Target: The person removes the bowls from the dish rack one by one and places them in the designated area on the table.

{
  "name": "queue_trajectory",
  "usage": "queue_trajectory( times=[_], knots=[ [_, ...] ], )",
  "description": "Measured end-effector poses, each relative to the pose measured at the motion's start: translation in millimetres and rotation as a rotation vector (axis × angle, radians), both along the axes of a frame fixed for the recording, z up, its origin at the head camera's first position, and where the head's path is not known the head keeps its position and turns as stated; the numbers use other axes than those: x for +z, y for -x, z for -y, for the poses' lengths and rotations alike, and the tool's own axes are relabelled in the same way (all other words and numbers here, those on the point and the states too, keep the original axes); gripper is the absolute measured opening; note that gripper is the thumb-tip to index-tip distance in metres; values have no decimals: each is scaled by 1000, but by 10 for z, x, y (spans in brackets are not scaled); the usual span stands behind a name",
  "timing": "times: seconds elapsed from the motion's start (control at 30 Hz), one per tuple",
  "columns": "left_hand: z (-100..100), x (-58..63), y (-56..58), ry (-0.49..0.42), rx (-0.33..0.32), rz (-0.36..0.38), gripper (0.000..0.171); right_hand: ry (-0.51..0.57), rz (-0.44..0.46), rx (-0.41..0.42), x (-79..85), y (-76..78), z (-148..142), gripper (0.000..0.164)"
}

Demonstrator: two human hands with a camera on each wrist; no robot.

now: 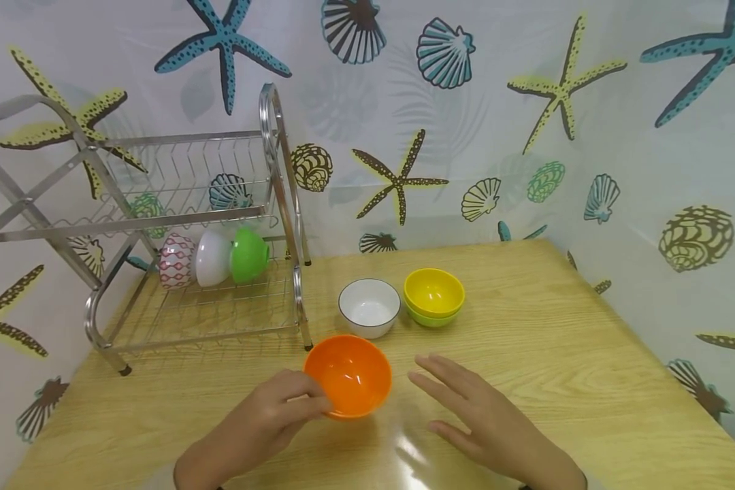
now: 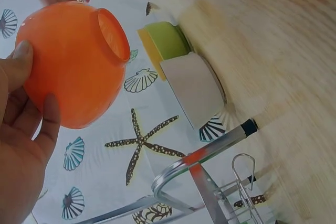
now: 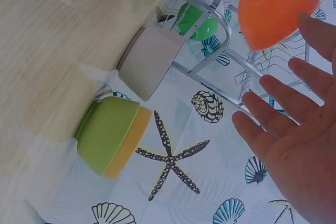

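So the orange bowl (image 1: pixel 352 374) is hanging just above the tabletop (image 1: pixel 557 347), mouth up and leaning a bit, and the left hand (image 1: pixel 282 412) is pinching it at its left edge, thumb and fingers gripping the wall. The left wrist view is showing its round outside and the foot ring, with the foot clear of the wood.

The right hand (image 1: pixel 478 418) is hovering off to the right of it, fingers spread and holding nothing, with a gap between the fingertips and the orange bowl.

Just behind, a dark-rimmed white bowl (image 1: pixel 369 306) is sitting upright on the tabletop. Right next to that one, a yellow bowl (image 1: pixel 435 292) is nesting inside a lime green bowl (image 1: pixel 431 320), so only the lime one's outside is showing underneath.

Over on the left, a two-tier metal dish rack (image 1: pixel 128 226) is standing on the same wood. On its lower tier, three bowls are leaning on edge in a row: a red-patterned bowl (image 1: pixel 177 262), a plain white bowl (image 1: pixel 211 258) and a bright green bowl (image 1: pixel 248 255). Behind everything, a pale backdrop (image 1: pixel 367 102) is showing off printed starfish and seashells.
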State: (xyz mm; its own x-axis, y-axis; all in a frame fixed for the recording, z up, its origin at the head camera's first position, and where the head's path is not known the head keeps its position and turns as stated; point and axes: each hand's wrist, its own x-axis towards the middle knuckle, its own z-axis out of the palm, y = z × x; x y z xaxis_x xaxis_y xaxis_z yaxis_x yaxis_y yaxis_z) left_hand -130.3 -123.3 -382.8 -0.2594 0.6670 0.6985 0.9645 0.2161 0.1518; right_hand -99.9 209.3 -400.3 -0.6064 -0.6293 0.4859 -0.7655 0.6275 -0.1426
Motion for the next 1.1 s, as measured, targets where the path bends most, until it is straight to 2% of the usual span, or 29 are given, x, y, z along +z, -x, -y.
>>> queue_trajectory(
  times=[0.13,0.33,0.5,0.67,0.83,1.1],
  knots=[
    [-39,1,4,36,4,9,17,-4,-12,12,21,-19,53,64],
    [-98,4,25,34,-16,-34,16,-13,19,34,56,-61,110,68],
    [-149,-8,48,45,-30,-55,13,11,7,79,79,-70,156,61],
    [-205,-12,42,65,-19,-38,12,40,-26,120,75,-72,182,60],
    [-266,-18,45,70,-31,-41,12,31,-34,133,72,-74,183,60],
    [-351,-38,55,70,-60,-87,17,16,-38,131,66,-78,174,53]
  ],
)
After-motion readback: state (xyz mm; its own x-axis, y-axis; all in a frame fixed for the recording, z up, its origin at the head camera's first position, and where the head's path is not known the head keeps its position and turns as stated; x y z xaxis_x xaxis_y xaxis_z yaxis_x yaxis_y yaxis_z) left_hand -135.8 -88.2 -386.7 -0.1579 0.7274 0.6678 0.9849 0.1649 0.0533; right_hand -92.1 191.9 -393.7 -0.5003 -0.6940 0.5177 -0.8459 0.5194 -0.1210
